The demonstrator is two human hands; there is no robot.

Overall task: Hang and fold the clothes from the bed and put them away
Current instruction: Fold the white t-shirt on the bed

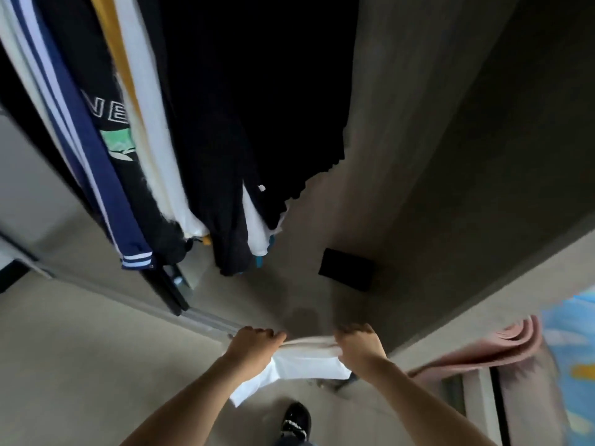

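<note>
Gripping a folded white garment by its upper edge, we hold it level at the mouth of an open wardrobe. Our left hand and right hand are both closed on the cloth. The knuckles are up and the fingers curl over the bunched top fold, set a little apart, with the fabric drawn between them. The cloth is smooth and thin, stacked in flat layers, and one loose corner droops below the left wrist. The garment hangs in the air just in front of the wardrobe's grey-brown floor, near the end of the metal sliding-door track.

Inside, a small flat black rectangular object lies on the wardrobe floor, well apart from the hands. Above it hangs a packed row of clothes. We see a navy jacket with white stripes and a ribbed striped cuff, then a black printed T-shirt with white letters and a green patch. Next come a cream-and-mustard piece and dark garments, the rightmost with a pleated hem.

To our right, a soft pink folded cloth sits beside blue patterned bedding. Below the garment, on the pale matte floor, one black shoe with white markings shows.
</note>
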